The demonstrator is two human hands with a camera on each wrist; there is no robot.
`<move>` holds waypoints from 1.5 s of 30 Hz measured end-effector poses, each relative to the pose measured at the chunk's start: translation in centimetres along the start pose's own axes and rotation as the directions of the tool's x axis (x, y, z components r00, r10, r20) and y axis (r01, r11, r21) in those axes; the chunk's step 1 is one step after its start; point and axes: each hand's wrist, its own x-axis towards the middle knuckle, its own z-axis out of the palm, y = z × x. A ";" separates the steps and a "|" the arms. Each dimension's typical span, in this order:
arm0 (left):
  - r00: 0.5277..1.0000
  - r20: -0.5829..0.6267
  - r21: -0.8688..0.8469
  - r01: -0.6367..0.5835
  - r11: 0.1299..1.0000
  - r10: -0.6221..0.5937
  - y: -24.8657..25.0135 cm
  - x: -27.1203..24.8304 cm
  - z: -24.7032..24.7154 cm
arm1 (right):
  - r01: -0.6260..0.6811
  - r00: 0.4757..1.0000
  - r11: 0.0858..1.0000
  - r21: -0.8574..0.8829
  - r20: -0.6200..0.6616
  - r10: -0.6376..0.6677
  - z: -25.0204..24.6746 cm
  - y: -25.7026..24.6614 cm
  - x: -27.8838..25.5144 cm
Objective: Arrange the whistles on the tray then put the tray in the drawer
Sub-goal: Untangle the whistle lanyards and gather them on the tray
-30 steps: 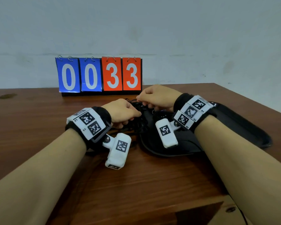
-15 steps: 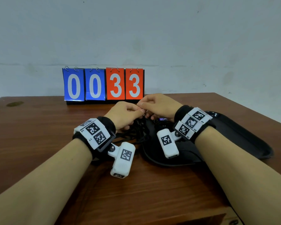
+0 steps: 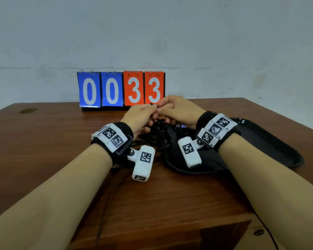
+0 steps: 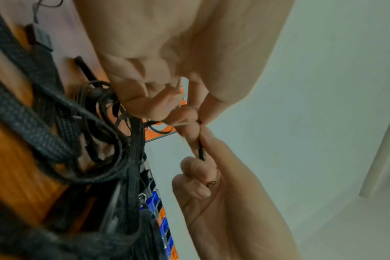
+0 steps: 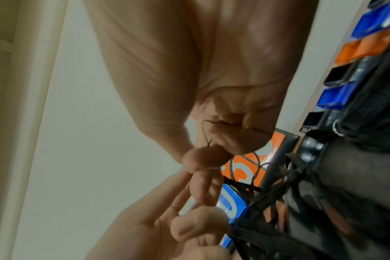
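Both hands are raised together in front of the scoreboard. My left hand [image 3: 150, 110] and right hand [image 3: 161, 110] each pinch a thin black lanyard cord [image 4: 201, 152] between thumb and fingertips. Under the hands hangs a tangle of black lanyards [image 3: 157, 136], partly over the left end of the black tray [image 3: 278, 148]. Several blue, orange and black whistles [image 5: 354, 70] are bunched among the lanyards [image 5: 278, 197] in the right wrist view. The whistles [image 4: 160, 221] also show in the left wrist view beside the straps [image 4: 44, 123]. The head view shows only a glimpse of one whistle [image 3: 181, 126] behind my right wrist.
A flip scoreboard [image 3: 121, 89] reading 0033 stands at the back of the wooden table [image 3: 43, 141], against a pale wall. A thin cable [image 3: 105, 204] runs across the table towards the front edge. The tray's right part holds nothing that I can see.
Both hands have lifted from the tangle at the tray's left end and now pinch the cord higher up, in front of the scoreboard. The head view has tilted up a little.
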 end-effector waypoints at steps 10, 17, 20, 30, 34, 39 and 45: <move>0.998 -0.003 -0.369 0.050 0.928 -0.056 0.6 -0.3 -0.8 | 0.001 0.999 1.000 -0.021 0.045 0.000 -0.2 -0.8 -1.0; 0.998 0.007 -0.475 0.056 0.878 -0.060 0.7 0.3 -1.2 | 0.087 0.988 0.996 0.016 0.127 -0.088 -0.4 -1.1 -1.5; 0.997 0.020 -0.530 0.077 0.845 -0.078 0.7 0.5 -1.6 | 0.094 0.983 0.995 0.039 0.157 -0.099 -0.4 -1.2 -1.6; 0.995 0.054 -0.640 0.099 0.762 -0.084 0.8 1.4 -3.2 | 0.071 0.981 0.989 0.129 0.169 -0.092 0.0 -0.6 -1.1; 0.994 0.060 -0.723 0.105 0.682 -0.090 1.0 1.6 -3.9 | 0.064 0.987 0.983 0.171 0.137 -0.088 -0.2 -0.3 -0.9; 0.993 -0.001 -0.781 0.070 0.620 -0.114 0.6 2.1 -4.9 | 0.088 0.993 0.979 0.181 0.067 -0.102 -0.3 0.0 -0.7; 0.997 0.009 -0.806 0.054 0.589 -0.079 0.2 2.5 -5.7 | 0.016 1.000 0.996 0.084 -0.021 -0.015 -0.3 -0.3 -0.8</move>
